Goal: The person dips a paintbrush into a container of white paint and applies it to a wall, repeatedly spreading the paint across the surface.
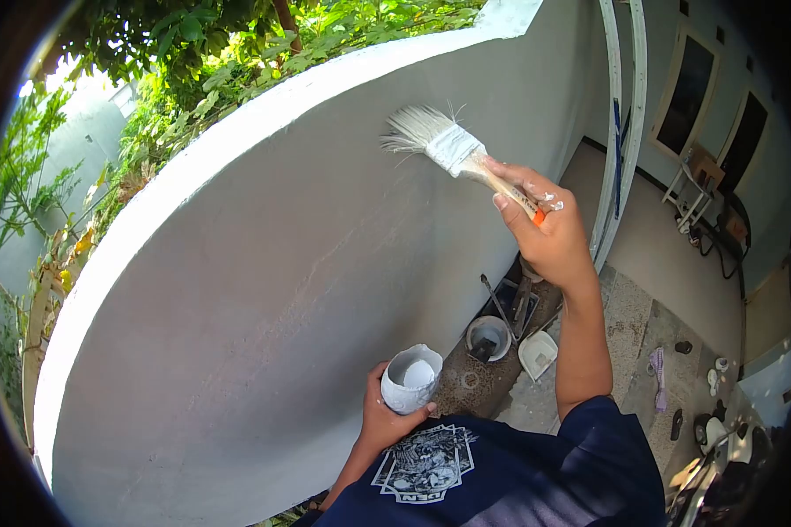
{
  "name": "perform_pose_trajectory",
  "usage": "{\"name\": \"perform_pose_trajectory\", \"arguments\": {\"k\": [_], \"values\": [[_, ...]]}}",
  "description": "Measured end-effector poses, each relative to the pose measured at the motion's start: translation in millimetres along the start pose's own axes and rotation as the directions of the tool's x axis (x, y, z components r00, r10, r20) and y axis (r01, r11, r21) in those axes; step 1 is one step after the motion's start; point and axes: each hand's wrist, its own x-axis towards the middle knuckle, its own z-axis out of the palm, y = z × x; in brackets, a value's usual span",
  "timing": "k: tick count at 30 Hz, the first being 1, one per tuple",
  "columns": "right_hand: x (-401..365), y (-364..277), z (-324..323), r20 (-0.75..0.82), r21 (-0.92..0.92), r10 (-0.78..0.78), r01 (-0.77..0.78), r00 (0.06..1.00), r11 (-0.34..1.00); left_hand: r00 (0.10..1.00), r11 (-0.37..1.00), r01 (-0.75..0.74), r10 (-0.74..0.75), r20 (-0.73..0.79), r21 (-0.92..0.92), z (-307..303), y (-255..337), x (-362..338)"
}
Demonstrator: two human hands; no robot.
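Observation:
My right hand (543, 220) is closed round the wooden handle of a paintbrush (455, 151), with white paint spots on the fingers. The splayed, whitish bristles point up and left, close over the grey wall (264, 263). Low in front of my shirt, my left hand (395, 420) grips a paint-smeared cup (406, 400) with a ragged rim. White paint shows inside the cup.
A pale wall top (185, 167) curves along the left, with green plants (237, 88) behind it. Below right stand a bucket (489, 338) and a white dustpan (538, 353). A ladder (622, 132) rises at the right, and sandals lie on the tiles.

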Motion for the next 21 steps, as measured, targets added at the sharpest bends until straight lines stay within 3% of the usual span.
{"name": "perform_pose_trajectory", "arguments": {"k": [3,4,7,10,14,16,18,21], "values": [[-21,25,5,0.103,-0.028,-0.002,0.004,0.995,1.0,0.999,0.998,-0.044,0.042,-0.025,-0.052,2,8,2],[-31,14,10,0.213,-0.057,0.209,-0.201,0.955,0.978,0.999,0.997,-0.046,0.044,-0.026,-0.056,1,5,3],[-53,21,22,0.322,-0.101,0.314,-0.297,0.893,0.95,1.0,0.998,-0.008,0.009,0.02,-0.055,-1,-2,5],[-70,45,23,0.436,-0.243,0.354,-0.27,0.828,0.932,0.999,1.0,0.008,-0.007,0.049,-0.019,-2,-1,5],[-87,79,26,0.508,-0.33,0.282,-0.119,0.814,0.936,0.996,0.997,-0.073,0.073,0.049,-0.006,1,-3,8],[-75,55,19,0.493,-0.309,0.313,-0.173,0.812,0.935,0.996,0.996,-0.081,0.083,0.045,-0.037,4,-3,9],[-51,4,9,0.416,-0.187,0.265,-0.203,0.87,0.961,1.0,0.998,-0.026,0.027,0.008,-0.053,8,-2,5],[-13,-52,7,0.264,-0.063,-0.004,0.022,0.964,0.998,1.0,1.0,-0.023,0.023,0.016,-0.021,8,-8,5]]}}
